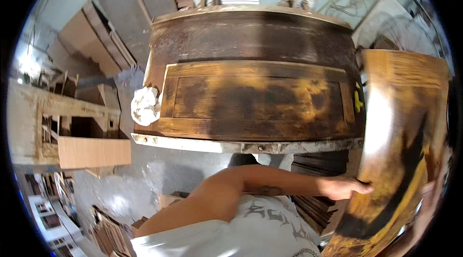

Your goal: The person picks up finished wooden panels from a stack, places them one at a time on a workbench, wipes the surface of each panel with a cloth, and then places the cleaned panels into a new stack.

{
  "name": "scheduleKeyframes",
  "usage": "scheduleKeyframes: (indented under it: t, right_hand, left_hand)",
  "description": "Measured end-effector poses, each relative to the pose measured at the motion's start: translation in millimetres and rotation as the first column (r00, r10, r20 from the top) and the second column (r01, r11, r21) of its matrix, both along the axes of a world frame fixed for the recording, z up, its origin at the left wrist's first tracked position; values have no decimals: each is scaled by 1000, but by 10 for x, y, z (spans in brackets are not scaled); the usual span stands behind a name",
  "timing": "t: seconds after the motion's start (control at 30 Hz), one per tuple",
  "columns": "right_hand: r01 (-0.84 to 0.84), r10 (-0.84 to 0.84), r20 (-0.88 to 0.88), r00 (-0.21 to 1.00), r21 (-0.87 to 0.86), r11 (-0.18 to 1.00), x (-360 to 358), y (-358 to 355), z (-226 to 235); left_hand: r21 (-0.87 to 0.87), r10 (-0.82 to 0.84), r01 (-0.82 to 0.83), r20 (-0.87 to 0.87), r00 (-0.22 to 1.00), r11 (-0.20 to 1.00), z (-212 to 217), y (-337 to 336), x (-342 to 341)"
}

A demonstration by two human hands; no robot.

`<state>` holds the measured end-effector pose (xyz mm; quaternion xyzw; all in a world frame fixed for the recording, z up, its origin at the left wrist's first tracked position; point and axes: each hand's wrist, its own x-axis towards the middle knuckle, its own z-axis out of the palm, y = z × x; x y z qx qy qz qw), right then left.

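Note:
A dark-stained framed wooden panel [255, 98] lies flat on a stained workbench [251, 30]. A crumpled white rag [144, 105] sits at the panel's left end, and a small yellow item [358, 100] at its right end. At the right I hold a second stained wooden panel [405, 127], tilted and blurred. My left arm crosses my body, and my left hand [345, 187] grips this panel's left edge. My right hand [434, 199] shows only partly at the picture's rim, against the panel's right edge.
Wooden boards [96, 35] lean against the wall at the back left. A pale wooden frame [62, 122] stands at the left. Stacked wood pieces [106, 233] lie on the floor below it, and dark boards [318, 165] are piled under the bench.

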<state>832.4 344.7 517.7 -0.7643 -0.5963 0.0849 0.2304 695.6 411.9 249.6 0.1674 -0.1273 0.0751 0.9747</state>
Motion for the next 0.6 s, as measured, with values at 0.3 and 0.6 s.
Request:
scheduleKeyframes:
  t: [0.3, 0.6]
  right_hand:
    - [664, -349, 702, 621, -235, 710, 728, -138, -1719]
    - [365, -305, 210, 929, -379, 850, 249, 3970, -2847]
  left_hand:
    - [-391, 414, -672, -563, 715, 628, -715, 1547, -2552]
    - [-207, 549, -969, -799, 247, 136, -991, 2936, -3092]
